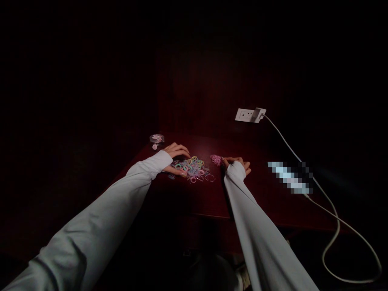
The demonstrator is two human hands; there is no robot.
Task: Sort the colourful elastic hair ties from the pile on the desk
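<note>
A loose pile of small colourful bands and rings (194, 169) lies on the dark red table (188, 200). My left hand (176, 157) rests at the pile's left side, its fingers spread apart over and beside the bands. Right of the pile sits a small bunch of pink bands (216, 160). My right hand (236, 162) is at the right edge of this pink bunch, thumb and forefinger touching it or very near; whether they grip it is too small to tell.
A clear round container (157, 138) with pink items stands at the back left, a small pink piece (154, 146) before it. A blurred bright device (289, 178) lies at right, its white cable (283, 139) running to a wall socket (244, 115) and looping past the table edge.
</note>
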